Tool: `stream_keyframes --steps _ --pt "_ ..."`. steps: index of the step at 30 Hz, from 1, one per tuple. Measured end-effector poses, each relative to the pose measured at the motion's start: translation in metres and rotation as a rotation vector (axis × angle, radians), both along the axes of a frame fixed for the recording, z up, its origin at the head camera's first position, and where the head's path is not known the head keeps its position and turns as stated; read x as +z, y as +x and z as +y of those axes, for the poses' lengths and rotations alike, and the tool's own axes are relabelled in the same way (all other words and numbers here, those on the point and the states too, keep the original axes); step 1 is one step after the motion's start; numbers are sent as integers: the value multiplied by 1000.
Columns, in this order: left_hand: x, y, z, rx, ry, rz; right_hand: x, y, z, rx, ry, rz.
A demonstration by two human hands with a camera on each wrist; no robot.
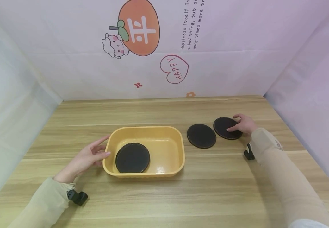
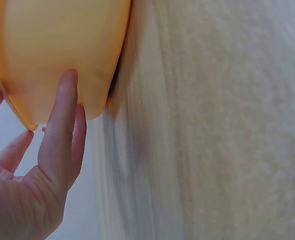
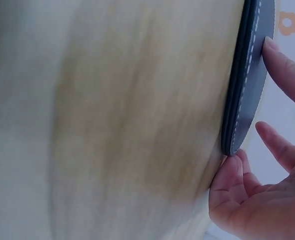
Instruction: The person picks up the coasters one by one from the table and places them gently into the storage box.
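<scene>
A yellow plastic basin (image 1: 164, 155) stands on the table, with a round black coaster (image 1: 132, 157) lying inside at its left. At the basin's left end, my left hand (image 1: 87, 158) holds the rim, thumb over it and the other fingers along the outer wall (image 2: 87, 50). On the right, my right hand (image 1: 245, 124) grips another black coaster (image 1: 224, 126), its thumb on the top face. In the right wrist view, curled fingers meet this coaster's edge (image 3: 235, 110), which shows dark layers and pale stitching. A third coaster (image 1: 201, 136) lies flat between it and the basin.
The wood-grain table (image 1: 164, 202) runs back to a white printed cloth (image 1: 224, 72). More cloth hangs at the left (image 1: 10, 79) and right (image 1: 315, 95) sides. Each wrist carries a small black camera.
</scene>
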State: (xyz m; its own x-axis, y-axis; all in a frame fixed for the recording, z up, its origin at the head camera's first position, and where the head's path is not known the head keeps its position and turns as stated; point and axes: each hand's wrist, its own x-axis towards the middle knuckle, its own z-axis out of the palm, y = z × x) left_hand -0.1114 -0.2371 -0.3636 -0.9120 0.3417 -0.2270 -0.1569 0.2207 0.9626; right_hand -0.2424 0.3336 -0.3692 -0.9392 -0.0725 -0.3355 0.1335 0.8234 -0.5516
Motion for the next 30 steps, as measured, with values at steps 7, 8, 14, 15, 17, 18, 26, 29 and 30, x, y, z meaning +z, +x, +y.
stream_keyframes --steps 7,8,14,15,17,18,26,29,30 --pt "0 1 0 4 8 -2 3 -1 0 37 22 4" --pt "0 1 0 6 9 -2 3 -1 0 40 23 5" --pt "0 1 0 3 8 0 1 -5 2 51 32 3" --pt "0 1 0 1 6 2 1 -6 2 51 34 1" --pt "1 1 1 6 0 -3 1 -7 2 49 43 -8" --pt "1 1 1 5 -1 -2 1 -8 2 49 47 -15" --pt "0 0 0 3 -5 0 4 -12 4 67 36 -59" --pt "1 0 1 9 -8 -4 4 -10 6 74 40 -50" --pt "0 0 1 8 -10 -4 3 -10 6 78 45 -44"
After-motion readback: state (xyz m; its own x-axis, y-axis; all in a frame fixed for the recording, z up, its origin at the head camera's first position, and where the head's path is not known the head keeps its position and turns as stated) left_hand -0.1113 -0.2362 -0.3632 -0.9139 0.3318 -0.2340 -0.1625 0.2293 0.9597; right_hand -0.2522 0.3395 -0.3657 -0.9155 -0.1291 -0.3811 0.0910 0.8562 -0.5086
